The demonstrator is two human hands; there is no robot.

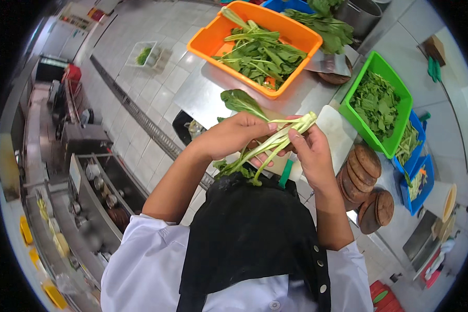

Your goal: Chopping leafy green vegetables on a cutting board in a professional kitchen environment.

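Observation:
My right hand (310, 146) grips a bunch of pale green leafy-vegetable stalks (275, 142) near its root end. My left hand (241, 130) holds one thin stalk at the side of the bunch between thumb and fingers, its leaf (241, 102) apparently pointing away from me. The bunch slants down towards my black apron (253, 234). Beneath the hands is a pale cutting board (337, 128), partly hidden, with a green-handled tool (286, 173) near its close edge; its blade cannot be made out. Beyond the hands stands an orange plastic tub (253, 86) of leafy greens (265, 54).
A green tub (353, 113) of cut leaves stands at the right, beside blue containers (417, 197) of cut vegetables. Stacked round wooden boards (362, 167) lie nearer. A metal pot (358, 17) is at the far right. A black bin (183, 124) sits beside the steel table.

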